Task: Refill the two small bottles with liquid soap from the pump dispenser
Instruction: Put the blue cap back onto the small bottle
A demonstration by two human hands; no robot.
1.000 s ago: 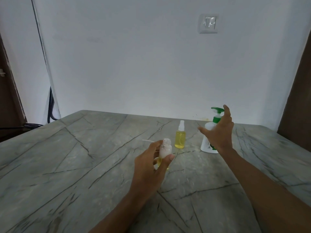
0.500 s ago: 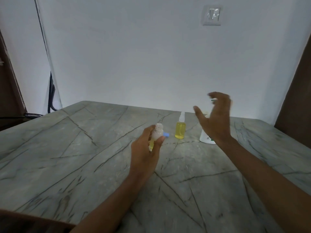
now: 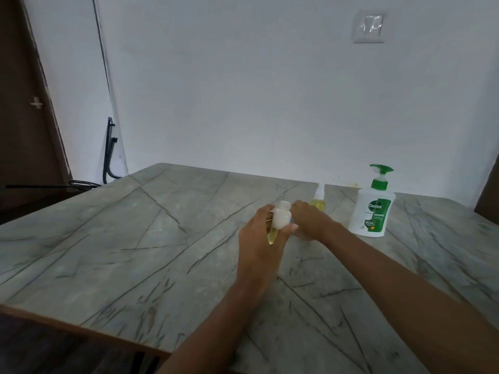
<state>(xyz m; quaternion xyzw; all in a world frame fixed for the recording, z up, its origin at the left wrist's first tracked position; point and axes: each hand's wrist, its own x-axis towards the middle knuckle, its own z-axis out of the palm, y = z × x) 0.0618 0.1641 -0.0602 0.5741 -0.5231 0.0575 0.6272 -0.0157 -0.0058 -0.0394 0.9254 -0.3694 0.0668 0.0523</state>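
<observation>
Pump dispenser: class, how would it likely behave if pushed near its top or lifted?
The pump dispenser probably tips if pushed high: it stands tall, its green pump well above the base. Pushed low, its broad flat base likely slides, not rolls, on the smooth table. Its opaque body hides the fill, so weight is uncertain.

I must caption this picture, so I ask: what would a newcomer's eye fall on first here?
First, the two hands close together mid-table: the left hand holds a small uncapped bottle, and the right hand is right beside it. Next, the white pump dispenser with its green top stands at the far right of the grey veined table, with a second small bottle of yellow liquid just to its left.
</observation>
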